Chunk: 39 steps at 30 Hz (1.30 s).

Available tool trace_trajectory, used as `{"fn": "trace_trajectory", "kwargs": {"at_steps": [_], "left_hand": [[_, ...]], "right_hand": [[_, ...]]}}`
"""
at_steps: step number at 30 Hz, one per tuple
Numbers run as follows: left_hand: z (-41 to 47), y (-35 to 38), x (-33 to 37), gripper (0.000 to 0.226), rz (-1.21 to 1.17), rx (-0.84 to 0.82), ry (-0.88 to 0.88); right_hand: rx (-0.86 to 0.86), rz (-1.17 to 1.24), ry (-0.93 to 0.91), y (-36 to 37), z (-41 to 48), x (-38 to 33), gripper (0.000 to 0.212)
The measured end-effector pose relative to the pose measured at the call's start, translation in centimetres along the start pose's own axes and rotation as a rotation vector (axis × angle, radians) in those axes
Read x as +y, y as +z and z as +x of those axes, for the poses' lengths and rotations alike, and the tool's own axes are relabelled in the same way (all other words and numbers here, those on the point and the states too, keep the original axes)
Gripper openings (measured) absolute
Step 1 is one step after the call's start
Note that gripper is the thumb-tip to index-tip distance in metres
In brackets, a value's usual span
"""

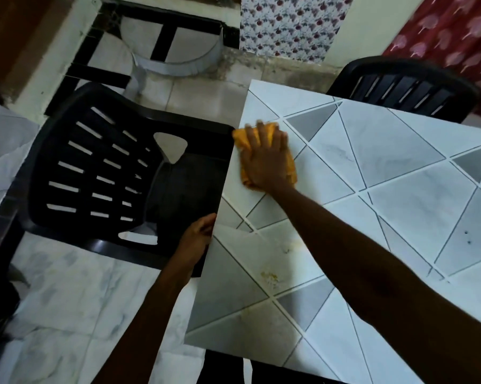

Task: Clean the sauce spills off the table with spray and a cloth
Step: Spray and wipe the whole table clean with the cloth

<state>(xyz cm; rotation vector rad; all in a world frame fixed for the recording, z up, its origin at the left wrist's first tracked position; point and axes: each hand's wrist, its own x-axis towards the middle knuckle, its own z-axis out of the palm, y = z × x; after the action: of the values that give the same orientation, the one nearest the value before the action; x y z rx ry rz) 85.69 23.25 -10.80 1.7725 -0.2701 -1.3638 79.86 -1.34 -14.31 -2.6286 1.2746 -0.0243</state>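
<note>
Cloth, orange, lies on the tiled tabletop near its left edge, pressed under right hand, fingers spread flat. Left hand grips the tabletop edge beside a black plastic chair. Yellow sauce smear sits nearer, apart from the cloth.

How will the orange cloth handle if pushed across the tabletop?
Likely floppy: the orange cloth bunches and folds under the right hand. Probably light, flattened by palm pressure alone. On the smooth glossy table it should slide easily, though it may ruck up.
</note>
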Motion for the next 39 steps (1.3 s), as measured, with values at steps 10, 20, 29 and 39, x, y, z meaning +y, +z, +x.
{"fn": "trace_trajectory", "kwargs": {"at_steps": [10,20,29,39], "left_hand": [[-1.9,1.0,-0.4,0.031,0.029,0.088,-0.022],[0.5,3.4,0.4,0.053,0.675,0.245,0.339],[1.7,7.0,1.4,0.093,1.309,0.089,0.474],[3.2,6.3,0.3,0.095,1.377,0.097,0.53]], "right_hand": [[-0.173,-0.142,-0.458,0.3,-14.4,6.5,0.064],[-0.134,-0.024,-0.304,1.4,-16.8,4.7,0.066],[-0.09,-0.037,0.138,-0.5,-24.6,11.1,0.068],[0.072,0.039,0.278,-1.2,-7.7,13.2,0.07]]}}
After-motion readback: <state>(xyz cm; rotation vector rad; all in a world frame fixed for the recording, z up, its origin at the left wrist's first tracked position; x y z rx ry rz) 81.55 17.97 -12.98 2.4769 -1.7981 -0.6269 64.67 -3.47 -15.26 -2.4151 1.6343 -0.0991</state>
